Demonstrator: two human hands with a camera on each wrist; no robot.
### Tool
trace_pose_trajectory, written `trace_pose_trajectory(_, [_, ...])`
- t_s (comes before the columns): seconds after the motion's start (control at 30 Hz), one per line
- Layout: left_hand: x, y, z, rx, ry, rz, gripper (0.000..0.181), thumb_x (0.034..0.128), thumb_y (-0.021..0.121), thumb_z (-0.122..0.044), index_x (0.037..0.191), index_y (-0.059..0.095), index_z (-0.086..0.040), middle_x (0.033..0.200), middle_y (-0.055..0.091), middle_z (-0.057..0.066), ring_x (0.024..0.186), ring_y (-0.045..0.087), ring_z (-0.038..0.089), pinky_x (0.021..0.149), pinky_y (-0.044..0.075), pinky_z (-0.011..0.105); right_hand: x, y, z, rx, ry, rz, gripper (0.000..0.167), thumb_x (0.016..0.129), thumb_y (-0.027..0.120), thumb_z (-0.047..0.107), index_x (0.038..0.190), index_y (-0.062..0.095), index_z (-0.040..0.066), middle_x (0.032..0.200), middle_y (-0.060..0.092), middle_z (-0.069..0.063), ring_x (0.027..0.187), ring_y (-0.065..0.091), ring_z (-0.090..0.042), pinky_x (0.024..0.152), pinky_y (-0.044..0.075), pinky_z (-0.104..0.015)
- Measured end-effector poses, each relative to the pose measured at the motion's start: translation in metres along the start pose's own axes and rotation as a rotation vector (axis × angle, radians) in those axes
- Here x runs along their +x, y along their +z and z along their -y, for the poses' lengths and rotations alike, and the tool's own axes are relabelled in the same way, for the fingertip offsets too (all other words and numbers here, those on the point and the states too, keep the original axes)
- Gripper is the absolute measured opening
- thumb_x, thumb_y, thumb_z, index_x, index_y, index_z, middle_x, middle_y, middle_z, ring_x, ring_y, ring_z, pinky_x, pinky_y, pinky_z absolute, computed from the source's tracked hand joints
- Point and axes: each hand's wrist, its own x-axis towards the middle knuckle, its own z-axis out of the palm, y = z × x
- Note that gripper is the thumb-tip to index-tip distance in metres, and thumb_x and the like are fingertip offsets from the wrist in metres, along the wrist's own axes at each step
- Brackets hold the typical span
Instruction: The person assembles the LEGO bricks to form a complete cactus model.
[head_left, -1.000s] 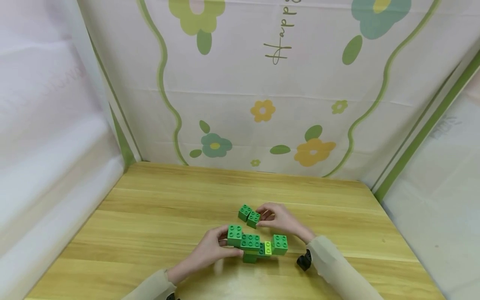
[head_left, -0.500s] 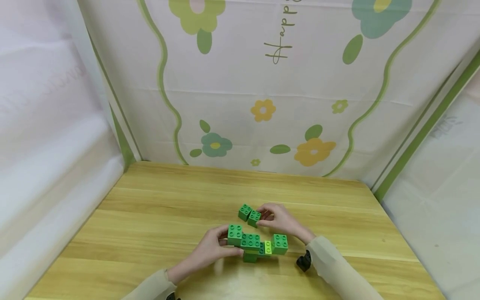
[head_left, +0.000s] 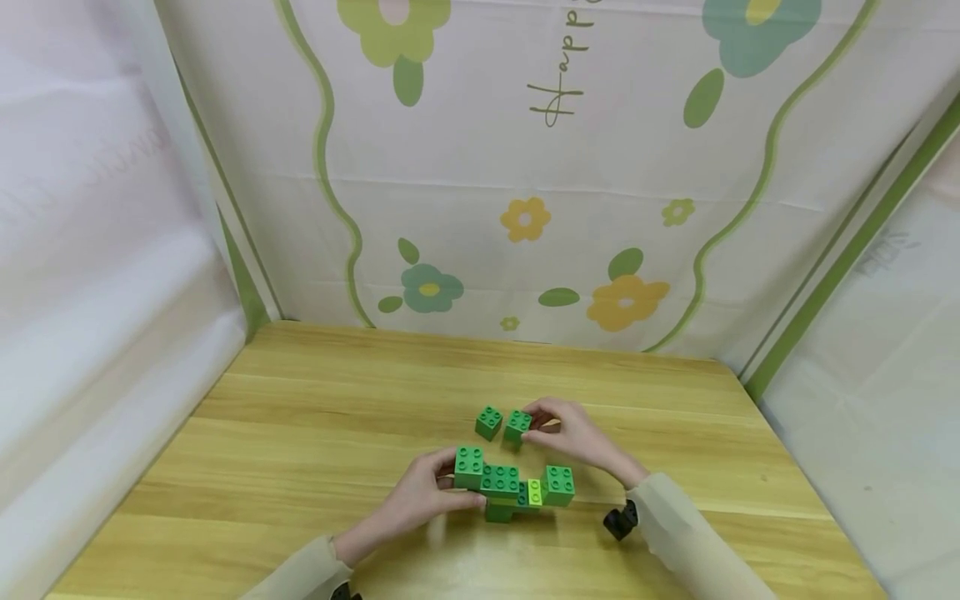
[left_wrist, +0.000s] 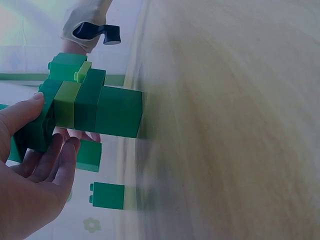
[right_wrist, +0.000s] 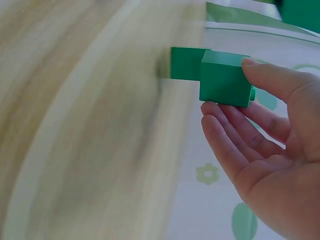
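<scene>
My left hand grips the left end of an assembly of building blocks in several greens, with a raised block at either end. In the left wrist view the thumb presses one side of the assembly and the fingers curl beneath. Beyond it, my right hand pinches a green four-stud block between thumb and fingers. The right wrist view shows this block lifted off the wooden surface. A second green block stands on the table just left of the pinched one, apart from it.
The wooden table runs back to a white curtain printed with flowers. White cloth sides enclose it left and right. A black wrist device sits at the right sleeve.
My right hand has lifted its green block and moved it slightly right and away, opening a gap from the neighbouring block. The left hand and the assembly stay in place.
</scene>
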Motion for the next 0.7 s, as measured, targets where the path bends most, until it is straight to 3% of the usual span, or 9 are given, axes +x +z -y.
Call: trace_pose_trajectory(0.7, [0.0, 0.0, 0.001, 0.008, 0.012, 0.006, 0.058, 0.0815, 0.081, -0.013, 0.129, 0.055, 0.008, 0.121, 0.066, 0.022, 0.102, 0.071, 0.021, 0.088, 0.06, 0.023, -0.021, -0.024, 0.042, -0.053, -0.131, -0.033, 0.034, 0.093, 0.07, 0.025, 0.122, 0.064, 0.009, 0.113, 0.068, -0.007, 0.098, 0.069, -0.019, 0.086, 0.061, -0.029])
